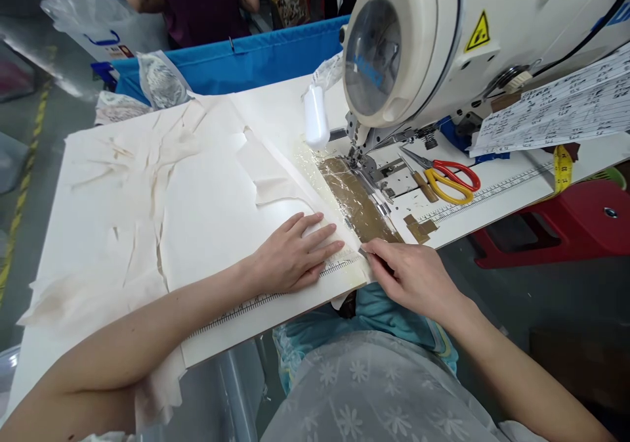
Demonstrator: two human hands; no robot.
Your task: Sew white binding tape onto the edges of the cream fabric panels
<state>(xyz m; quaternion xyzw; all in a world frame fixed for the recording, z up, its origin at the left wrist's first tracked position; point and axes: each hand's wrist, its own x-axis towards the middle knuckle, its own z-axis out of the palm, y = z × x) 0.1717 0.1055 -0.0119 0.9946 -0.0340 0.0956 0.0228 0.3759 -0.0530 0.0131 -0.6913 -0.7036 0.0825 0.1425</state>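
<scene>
My left hand [298,251] lies flat on a cream piece of fabric [280,189], its fingers spread near the ruler strip [260,303] on the table's front edge. My right hand [411,272] is closed in a pinch at the fabric's near corner. A small grey tip [363,251], which looks like metal, pokes out from its fingers; the rest is hidden in the hand. Just beyond stands a white sewing machine [394,48], with brown tape [361,199] on its bed. Scissors with red and yellow handles [450,182] lie right of the needle area.
Cream fabric pieces [123,186] cover the table's left side. A blue cloth trough [216,64] runs behind the table. Handwritten paper [556,104] and a yellow tape measure [562,169] are at the right, above a red stool [556,225]. Another person [197,2] is beyond.
</scene>
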